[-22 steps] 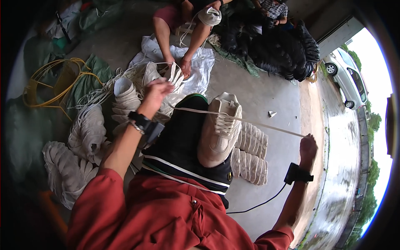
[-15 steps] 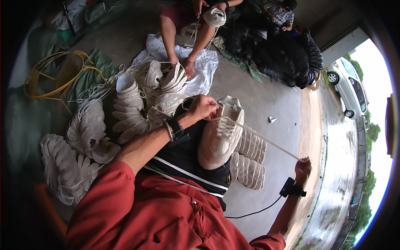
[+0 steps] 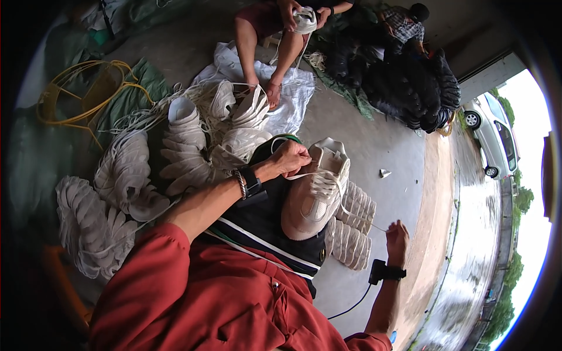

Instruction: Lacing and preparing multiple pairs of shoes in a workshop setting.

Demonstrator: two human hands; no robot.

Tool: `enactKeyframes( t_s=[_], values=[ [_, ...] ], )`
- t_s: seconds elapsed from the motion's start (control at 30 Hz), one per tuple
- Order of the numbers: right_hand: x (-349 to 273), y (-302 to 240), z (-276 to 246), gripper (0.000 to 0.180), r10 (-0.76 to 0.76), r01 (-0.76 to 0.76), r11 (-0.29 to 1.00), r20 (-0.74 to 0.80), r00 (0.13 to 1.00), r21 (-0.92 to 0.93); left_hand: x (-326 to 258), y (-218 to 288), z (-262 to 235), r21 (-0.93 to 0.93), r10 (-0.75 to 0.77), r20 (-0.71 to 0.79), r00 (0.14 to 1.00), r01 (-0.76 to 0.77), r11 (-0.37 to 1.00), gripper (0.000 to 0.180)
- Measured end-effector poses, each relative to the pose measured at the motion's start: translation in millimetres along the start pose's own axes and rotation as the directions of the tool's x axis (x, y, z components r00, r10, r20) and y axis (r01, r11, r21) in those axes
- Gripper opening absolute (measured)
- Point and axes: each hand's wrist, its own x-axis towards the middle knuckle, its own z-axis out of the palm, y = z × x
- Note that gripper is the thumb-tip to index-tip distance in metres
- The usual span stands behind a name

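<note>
A cream sneaker (image 3: 304,207) rests on my lap, toe toward me, with its white shoelace (image 3: 325,181) threaded through the upper eyelets. Beside the shoe's opening, my left hand (image 3: 290,158) is closed in a pinch on one stretch of the lace. Out to the right, away from the shoe, my right hand (image 3: 398,238) pinches the other stretch. Between the shoe and that hand the lace sags in a loose curve. Below and right of the sneaker, stacked pale shoe uppers (image 3: 351,241) lie on the floor, partly hidden by it.
More stacked uppers (image 3: 132,178) and tangled laces (image 3: 140,120) lie to the left. Across from me a seated person holds another shoe (image 3: 305,22). Beyond are a yellow wire frame (image 3: 88,120), a black heap (image 3: 404,88) with another person, and a parked car (image 3: 493,134) outside.
My right hand has come inward, toward the shoe. The lace, stretched straight before, now hangs slack. My left hand has barely moved. The person opposite now has both hands on their shoe.
</note>
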Motion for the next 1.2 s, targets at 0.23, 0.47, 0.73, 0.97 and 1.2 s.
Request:
enactKeyframes(
  t_s=[0.23,0.47,0.73,0.97,1.2],
  values=[
    [-2,12,113,0.019,-0.198,0.289,0.802,0.223,0.954,-0.523,4,-6,7,-0.059,0.062,-0.053,0.997,-0.065,0.996,0.011],
    [-3,16,229,0.009,-0.369,0.71,0.38,0.607,0.704,-0.593,5,-12,8,0.277,0.34,-0.149,0.928,-0.291,0.916,0.01],
    [12,55,275,0.013,-0.439,0.86,0.045,0.763,0.474,-0.508,-3,10,24,0.704,0.501,-0.13,0.856,-0.276,0.654,0.007],
    [8,51,268,0.01,-0.36,0.842,0.13,0.767,0.532,-0.523,-1,5,5,0.618,0.441,-0.055,0.896,-0.316,0.72,0.008],
    [7,55,264,0.013,-0.338,0.854,0.14,0.787,0.516,-0.5,1,7,14,0.708,0.405,-0.081,0.911,-0.233,0.666,0.011]
  ],
)
